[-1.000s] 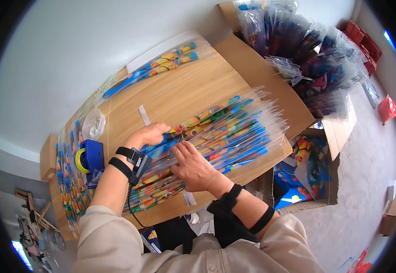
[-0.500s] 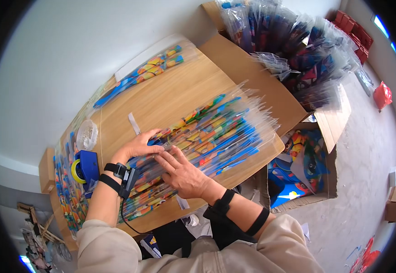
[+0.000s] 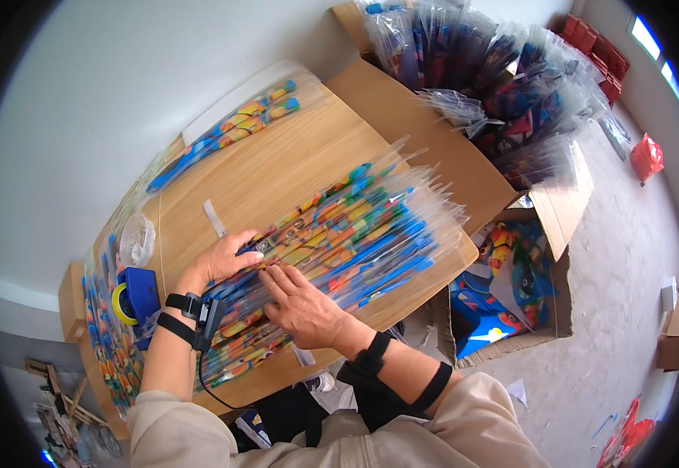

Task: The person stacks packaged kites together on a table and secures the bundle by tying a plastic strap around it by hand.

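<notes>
Many long, colourful rolled pieces in clear plastic sleeves lie side by side in a wide pile on the wooden table. On the pile's upper left part rests my left hand, its thumb apart from the fingers and the fingertips on the sleeves. Close to its right, my right hand lies over the middle of the pile, palm down, with fingers extended onto the sleeves. Neither hand is closed round a piece. A white strip sticks out beyond the pile above my left hand.
A blue tape dispenser and a clear round tub stand left. More sleeved rolls lie at the back. An open carton sits at the right; bundled sleeved pieces fill the area behind it. Red bag on the floor.
The view has shifted, so the table appears further left. My left hand's thumb has spread away from its fingers, and my right hand's fingers have straightened over the sleeves.
</notes>
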A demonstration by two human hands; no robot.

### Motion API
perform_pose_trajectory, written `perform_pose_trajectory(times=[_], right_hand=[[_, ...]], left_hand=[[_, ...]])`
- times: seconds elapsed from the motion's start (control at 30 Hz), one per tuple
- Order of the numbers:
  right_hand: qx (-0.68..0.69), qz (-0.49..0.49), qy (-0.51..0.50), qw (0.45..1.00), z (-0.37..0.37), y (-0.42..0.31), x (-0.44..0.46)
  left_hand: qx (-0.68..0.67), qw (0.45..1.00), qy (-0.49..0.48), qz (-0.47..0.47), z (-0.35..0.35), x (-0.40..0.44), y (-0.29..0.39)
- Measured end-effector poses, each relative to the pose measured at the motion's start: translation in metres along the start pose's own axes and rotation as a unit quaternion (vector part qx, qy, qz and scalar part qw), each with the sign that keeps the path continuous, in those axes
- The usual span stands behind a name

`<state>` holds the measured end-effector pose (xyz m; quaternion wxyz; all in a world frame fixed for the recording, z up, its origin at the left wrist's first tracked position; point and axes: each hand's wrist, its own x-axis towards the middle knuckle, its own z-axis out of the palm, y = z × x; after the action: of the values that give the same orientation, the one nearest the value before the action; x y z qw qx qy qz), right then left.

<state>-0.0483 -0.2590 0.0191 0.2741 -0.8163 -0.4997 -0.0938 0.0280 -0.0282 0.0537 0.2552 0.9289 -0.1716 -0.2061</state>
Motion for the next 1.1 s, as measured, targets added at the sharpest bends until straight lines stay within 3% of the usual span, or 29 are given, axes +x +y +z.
perform_pose_trajectory(times=[0.13, 0.43, 0.53, 0.83, 0.93, 1.0, 1.1], right_hand=[[0.005, -0.005, 0.007, 1.0, 0.002, 0.001, -0.001], [0.002, -0.007, 0.008, 1.0, 0.001, 0.001, -0.003], [0.006, -0.005, 0.016, 1.0, 0.003, 0.001, -0.003], [-0.01, -0.006, 0.017, 1.0, 0.003, 0.002, -0.001], [-0.036, -0.041, 0.007, 0.999, 0.003, 0.004, 0.001], [-0.039, -0.04, 0.014, 0.998, 0.003, 0.003, -0.001], [-0.04, -0.034, 0.026, 0.998, 0.0, 0.001, -0.001]], left_hand=[[-0.076, 0.996, 0.034, -0.031, 0.006, 0.004, -0.012], [0.062, 0.997, 0.054, -0.015, 0.001, 0.002, -0.014], [0.076, 0.994, 0.055, -0.057, -0.003, -0.005, -0.011], [0.043, 0.998, 0.001, -0.05, 0.006, -0.006, -0.012], [-0.02, 0.997, -0.044, -0.066, 0.009, -0.006, -0.015], [-0.149, 0.986, -0.039, -0.068, 0.01, -0.009, -0.005], [-0.106, 0.99, -0.057, -0.079, 0.007, -0.008, -0.009]])
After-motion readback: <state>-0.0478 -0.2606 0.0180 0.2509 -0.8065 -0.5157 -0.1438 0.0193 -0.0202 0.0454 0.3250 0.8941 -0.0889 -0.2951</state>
